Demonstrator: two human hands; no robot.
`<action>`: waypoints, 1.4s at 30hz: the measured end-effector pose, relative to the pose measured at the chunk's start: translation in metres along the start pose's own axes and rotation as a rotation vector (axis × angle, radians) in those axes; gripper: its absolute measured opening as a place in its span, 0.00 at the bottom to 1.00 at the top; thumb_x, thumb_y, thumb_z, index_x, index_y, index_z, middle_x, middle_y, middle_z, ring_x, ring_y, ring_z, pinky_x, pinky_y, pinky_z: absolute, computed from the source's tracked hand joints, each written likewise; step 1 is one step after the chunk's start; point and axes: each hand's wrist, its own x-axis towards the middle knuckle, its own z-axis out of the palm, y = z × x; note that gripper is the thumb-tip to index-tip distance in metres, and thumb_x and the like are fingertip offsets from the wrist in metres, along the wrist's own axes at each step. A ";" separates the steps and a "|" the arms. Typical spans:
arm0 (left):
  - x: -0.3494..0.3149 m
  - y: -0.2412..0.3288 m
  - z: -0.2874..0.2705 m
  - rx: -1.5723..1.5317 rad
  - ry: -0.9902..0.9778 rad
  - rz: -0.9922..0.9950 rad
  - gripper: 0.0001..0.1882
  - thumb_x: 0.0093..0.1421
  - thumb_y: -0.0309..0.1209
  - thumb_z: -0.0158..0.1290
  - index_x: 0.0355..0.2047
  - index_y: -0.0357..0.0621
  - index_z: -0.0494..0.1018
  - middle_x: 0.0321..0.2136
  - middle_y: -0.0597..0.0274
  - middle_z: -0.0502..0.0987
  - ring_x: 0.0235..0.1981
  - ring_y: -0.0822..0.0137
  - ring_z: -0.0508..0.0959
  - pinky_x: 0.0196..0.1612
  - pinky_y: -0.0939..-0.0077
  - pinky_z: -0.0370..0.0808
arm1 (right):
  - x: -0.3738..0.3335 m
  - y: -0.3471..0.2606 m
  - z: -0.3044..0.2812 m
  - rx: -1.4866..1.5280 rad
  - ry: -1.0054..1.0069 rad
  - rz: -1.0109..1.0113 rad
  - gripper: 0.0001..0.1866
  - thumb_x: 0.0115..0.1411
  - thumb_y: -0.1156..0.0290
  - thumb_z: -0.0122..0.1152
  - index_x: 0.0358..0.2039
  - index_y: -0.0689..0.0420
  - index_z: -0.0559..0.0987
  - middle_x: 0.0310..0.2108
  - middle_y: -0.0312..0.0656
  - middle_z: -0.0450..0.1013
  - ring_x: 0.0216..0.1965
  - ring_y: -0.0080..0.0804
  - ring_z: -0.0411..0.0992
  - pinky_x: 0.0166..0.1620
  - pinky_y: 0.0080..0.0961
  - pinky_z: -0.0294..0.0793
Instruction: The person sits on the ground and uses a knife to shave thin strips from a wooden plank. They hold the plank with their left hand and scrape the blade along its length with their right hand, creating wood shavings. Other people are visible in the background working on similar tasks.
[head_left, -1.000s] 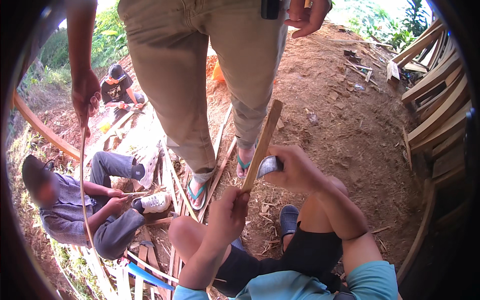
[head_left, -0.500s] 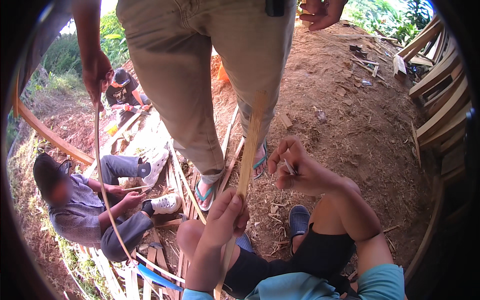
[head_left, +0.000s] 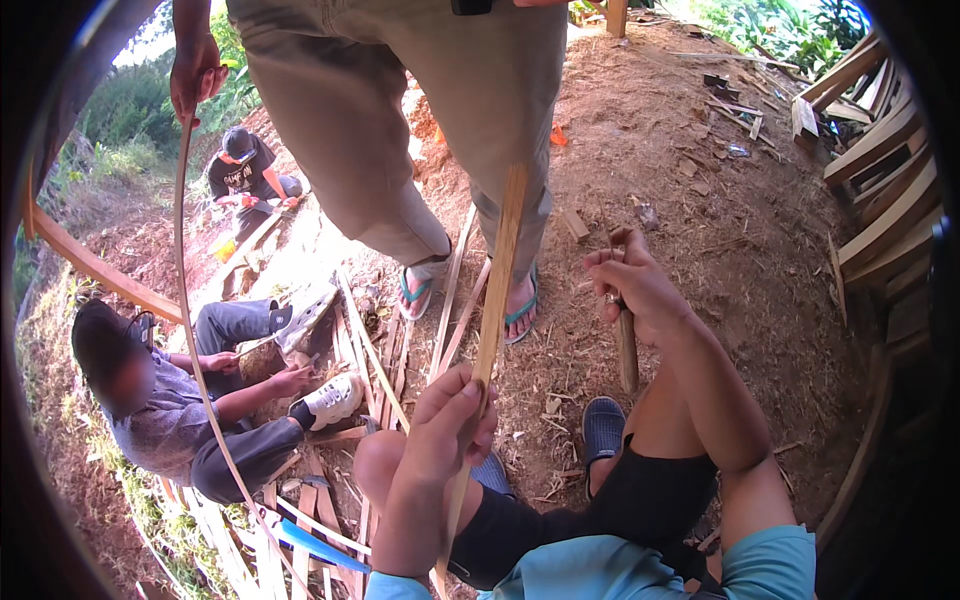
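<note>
Gripping a long, flat wooden strip [head_left: 497, 290], the left hand [head_left: 452, 415] sits near the middle of the scene, with the strip slanting up past it so the far end shows in front of a standing co-worker's tan trousers [head_left: 400, 120]. The right hand [head_left: 645, 295] is over to the right, well apart from the strip, fingers partly curled on a small tool [head_left: 628, 350] whose brown handle hangs down below the palm; can't make out its business end, the hand covers it. The standing co-worker also has a thin bent strip [head_left: 185, 210] in one hand. Over on the left there's a seated co-worker in a grey shirt [head_left: 165, 420], loose wood slats [head_left: 360, 345] lie on the ground between, and curved timbers [head_left: 890, 220] are stacked far right.
</note>
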 end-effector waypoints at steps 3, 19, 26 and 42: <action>-0.001 0.002 -0.003 -0.032 -0.026 0.024 0.13 0.65 0.36 0.37 0.37 0.39 0.65 0.13 0.63 0.64 0.09 0.78 0.61 0.09 0.86 0.57 | 0.009 -0.011 -0.022 0.241 0.220 -0.036 0.16 0.59 0.71 0.51 0.44 0.52 0.57 0.36 0.37 0.64 0.28 0.18 0.63 0.20 0.15 0.64; -0.009 -0.003 0.012 0.171 0.150 -0.022 0.14 0.65 0.37 0.38 0.34 0.40 0.68 0.13 0.67 0.66 0.09 0.80 0.63 0.11 0.87 0.57 | -0.036 0.011 0.032 -0.829 -0.195 -1.021 0.12 0.66 0.64 0.41 0.35 0.61 0.65 0.17 0.40 0.67 0.16 0.25 0.67 0.21 0.19 0.65; -0.015 0.001 0.009 0.141 0.195 -0.042 0.14 0.66 0.37 0.37 0.29 0.41 0.65 0.11 0.68 0.63 0.09 0.79 0.61 0.10 0.86 0.56 | -0.025 0.016 0.042 -0.206 0.135 -1.368 0.07 0.59 0.70 0.52 0.36 0.58 0.68 0.18 0.41 0.67 0.20 0.32 0.71 0.21 0.26 0.66; -0.016 -0.002 0.015 0.364 0.108 0.103 0.14 0.67 0.36 0.36 0.28 0.40 0.63 0.10 0.71 0.61 0.09 0.82 0.60 0.12 0.86 0.55 | -0.033 0.021 0.049 -0.821 -0.118 -1.101 0.08 0.55 0.73 0.54 0.36 0.59 0.70 0.14 0.40 0.67 0.15 0.37 0.70 0.17 0.29 0.65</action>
